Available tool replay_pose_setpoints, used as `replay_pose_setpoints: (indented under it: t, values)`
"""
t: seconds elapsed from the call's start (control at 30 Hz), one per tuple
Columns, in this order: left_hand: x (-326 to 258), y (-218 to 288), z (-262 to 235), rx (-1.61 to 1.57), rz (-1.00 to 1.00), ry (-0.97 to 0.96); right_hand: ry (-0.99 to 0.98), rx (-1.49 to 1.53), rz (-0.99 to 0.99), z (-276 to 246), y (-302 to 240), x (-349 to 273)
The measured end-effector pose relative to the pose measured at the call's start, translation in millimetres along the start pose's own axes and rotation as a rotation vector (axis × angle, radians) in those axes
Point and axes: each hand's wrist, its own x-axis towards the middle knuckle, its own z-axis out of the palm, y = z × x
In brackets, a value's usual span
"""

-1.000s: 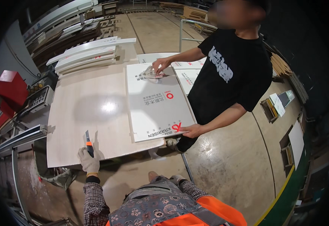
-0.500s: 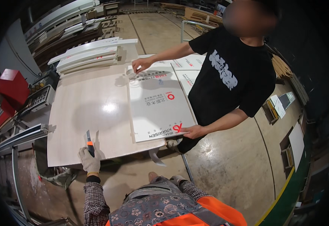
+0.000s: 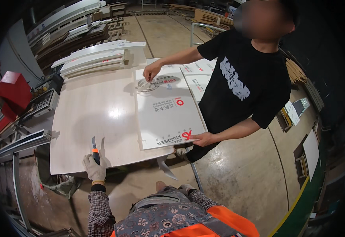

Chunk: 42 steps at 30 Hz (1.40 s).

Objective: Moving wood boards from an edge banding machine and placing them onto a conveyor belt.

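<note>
In my gloved left hand (image 3: 95,169) is a utility knife (image 3: 96,156) with a black and orange handle. Its blade points away from me over the near edge of the pale wood-toned table (image 3: 81,118). My gloved right hand (image 3: 187,189) rests by my waist, partly covered by my sleeve and apron, and its fingers are hard to make out. Across the table a person in a black shirt has one hand (image 3: 205,138) on the near right corner of a white printed panel (image 3: 168,118). That person's other hand (image 3: 152,73) is over a clear coiled strip (image 3: 146,85) at the panel's far left.
White boards (image 3: 93,63) are stacked at the table's far left. More printed panels (image 3: 198,79) lie behind the white one. On the left stand a red machine part (image 3: 12,93) and a metal rail (image 3: 34,140). A pale strip (image 3: 165,169) hangs below the table's near edge.
The other person's far hand has shifted slightly right, and the clear coil has come a little nearer over the panel. The hanging strip has swung slightly. My hands stay nearly still.
</note>
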Motion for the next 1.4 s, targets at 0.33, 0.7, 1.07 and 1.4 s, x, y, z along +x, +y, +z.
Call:
replay_pose_setpoints:
  t: [0.33, 0.7, 1.07, 1.4]
  values:
    - [-1.3, -3.2, 2.6, -0.038, -0.018, -0.001, 0.024, -0.021, 0.018, -1.1, -4.2, -5.2]
    - [-0.5, -0.7, -1.1, -0.024, -0.047, -0.033, 0.024, -0.023, -0.006, 10.1, 9.8, 8.9]
    - [-1.3, 5.8, -5.8, -0.030, -0.096, -0.052, 0.046, -0.056, -0.056, 6.0, 3.7, -2.3]
    - [0.0, -5.9, -3.4, 0.020, -0.051, -0.077, 0.064, -0.067, -0.047, 15.3, 2.3, 2.7]
